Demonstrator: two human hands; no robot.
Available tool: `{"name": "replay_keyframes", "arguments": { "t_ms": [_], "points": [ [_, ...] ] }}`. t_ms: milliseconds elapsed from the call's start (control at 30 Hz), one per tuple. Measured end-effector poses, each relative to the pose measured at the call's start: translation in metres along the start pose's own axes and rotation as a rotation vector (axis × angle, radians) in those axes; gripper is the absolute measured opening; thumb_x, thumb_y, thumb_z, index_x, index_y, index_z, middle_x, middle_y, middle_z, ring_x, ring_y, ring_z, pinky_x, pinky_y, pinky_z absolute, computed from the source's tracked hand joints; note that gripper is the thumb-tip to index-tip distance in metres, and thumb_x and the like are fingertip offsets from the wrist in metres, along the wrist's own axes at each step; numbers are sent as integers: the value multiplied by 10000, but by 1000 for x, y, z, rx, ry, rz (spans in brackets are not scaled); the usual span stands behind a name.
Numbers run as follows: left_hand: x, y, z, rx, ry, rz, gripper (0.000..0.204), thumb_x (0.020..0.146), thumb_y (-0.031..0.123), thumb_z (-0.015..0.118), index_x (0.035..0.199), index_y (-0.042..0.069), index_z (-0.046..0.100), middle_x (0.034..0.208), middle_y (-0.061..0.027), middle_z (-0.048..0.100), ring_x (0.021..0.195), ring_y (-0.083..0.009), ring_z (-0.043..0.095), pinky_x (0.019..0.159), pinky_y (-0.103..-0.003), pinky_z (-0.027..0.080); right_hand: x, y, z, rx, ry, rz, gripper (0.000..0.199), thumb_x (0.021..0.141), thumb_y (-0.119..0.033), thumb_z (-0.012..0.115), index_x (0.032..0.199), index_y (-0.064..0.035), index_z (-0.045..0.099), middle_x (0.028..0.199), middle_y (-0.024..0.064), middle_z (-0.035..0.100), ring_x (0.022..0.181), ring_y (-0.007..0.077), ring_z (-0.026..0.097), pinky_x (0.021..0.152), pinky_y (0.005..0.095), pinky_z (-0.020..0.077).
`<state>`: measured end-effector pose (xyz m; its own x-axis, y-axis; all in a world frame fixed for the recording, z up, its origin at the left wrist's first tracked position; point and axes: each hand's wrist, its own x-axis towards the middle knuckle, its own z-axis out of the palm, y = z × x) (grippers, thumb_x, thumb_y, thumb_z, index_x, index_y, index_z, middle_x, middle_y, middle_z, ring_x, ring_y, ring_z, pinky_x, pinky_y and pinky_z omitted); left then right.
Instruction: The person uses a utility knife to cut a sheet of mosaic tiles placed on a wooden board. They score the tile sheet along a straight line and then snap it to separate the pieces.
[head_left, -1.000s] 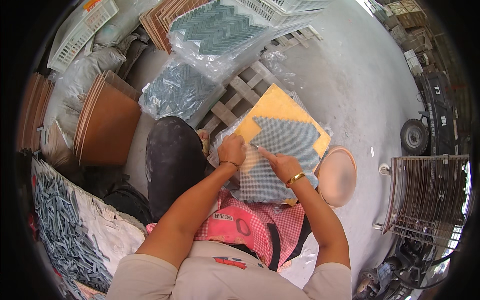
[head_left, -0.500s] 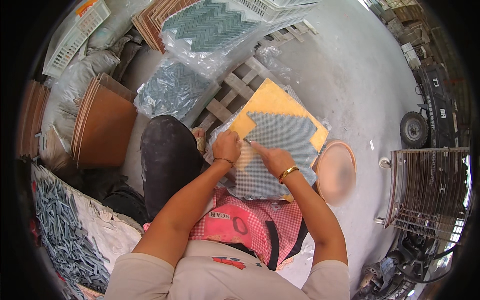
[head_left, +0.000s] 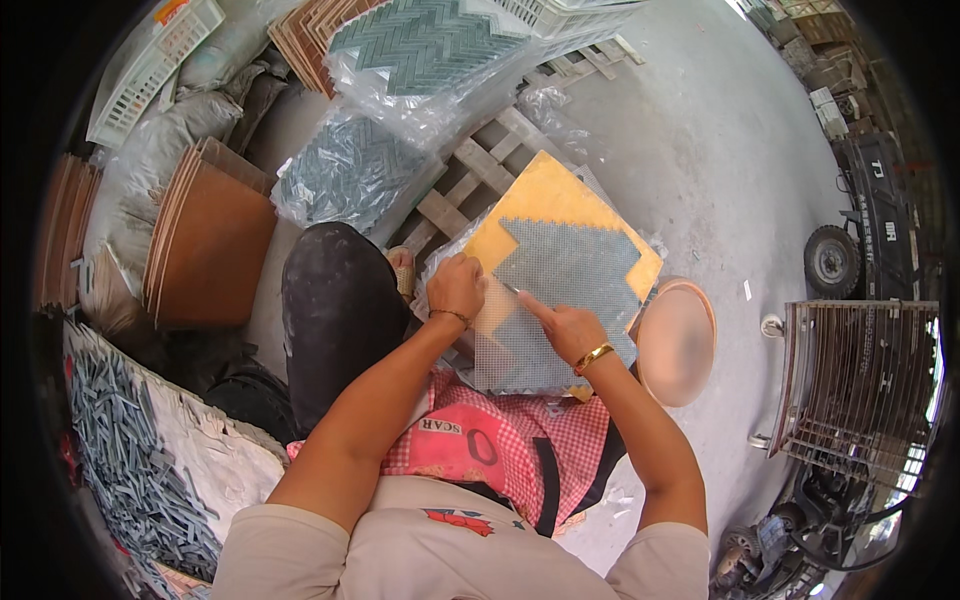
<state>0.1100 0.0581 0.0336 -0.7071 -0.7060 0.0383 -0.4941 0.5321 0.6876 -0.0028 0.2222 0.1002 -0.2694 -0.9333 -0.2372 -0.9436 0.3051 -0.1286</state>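
Note:
A grey mesh-backed mosaic tile sheet [head_left: 575, 265] with a stepped, jagged outline lies on a yellow board [head_left: 548, 180] in front of my lap. My left hand [head_left: 457, 288] is closed at the sheet's left side, fingers pinched together by the mesh edge; whether they grip the mesh is hidden. My right hand [head_left: 572, 328] holds a small thin knife [head_left: 512, 288], index finger stretched along it. Its tip points left, over the mesh and a short distance from my left fingers. Loose mesh covers the sheet's lower left part.
A round terracotta-coloured dish [head_left: 678, 345] stands just right of the board. Beyond it lie wooden pallet slats [head_left: 478, 168] and plastic-wrapped stacks of green herringbone tile [head_left: 350, 170]. Brown boards [head_left: 212, 240] lean at left. Loose tile strips [head_left: 135, 460] fill a container at lower left.
My right hand with the knife has moved right and slightly toward me, away from my left hand. The left hand stays nearly in place.

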Motion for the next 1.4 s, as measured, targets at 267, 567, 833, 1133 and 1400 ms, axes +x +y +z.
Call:
{"name": "replay_keyframes", "arguments": {
  "t_ms": [267,567,833,1133,1400],
  "points": [
    [1,1,-1,3,-40,-35,92,678,139,644,712,81,582,795,-66,557,843,-269,535,701,-385,446,-14,7,4,9,7,24,517,811,-138,555,1276,-313,414,615,74,545,534,253,553,482,370,461],
    [1,0,-2,4,-37,-13,124,674,144,661,706,80,560,769,-78,542,820,-289,542,664,-399,431,-21,6,1,37,-48,69,521,795,-116,547,1266,-303,424,624,92,565,574,271,572,515,390,468],
    [1,5,-13,-155,-114,280,77,722,52,565,780,70,518,776,-113,551,795,-326,527,669,-418,430,-32,5,-13,152,-36,144,531,792,-116,569,1276,-285,432,759,113,627,655,271,608,580,392,488],
    [1,33,-9,25,-384,173,145,719,209,612,729,66,629,728,-135,588,757,-326,571,660,-414,449,-50,-22,17,656,320,442,593,777,-149,593,1320,-248,376,811,212,615,726,391,592,661,449,473],
    [0,9,7,-9,-257,413,85,687,187,643,675,105,630,708,-72,565,750,-278,557,651,-386,457,-41,-68,22,714,172,647,574,777,-133,579,1316,-190,389,909,232,600,788,406,587,728,437,475]
  ]
}}
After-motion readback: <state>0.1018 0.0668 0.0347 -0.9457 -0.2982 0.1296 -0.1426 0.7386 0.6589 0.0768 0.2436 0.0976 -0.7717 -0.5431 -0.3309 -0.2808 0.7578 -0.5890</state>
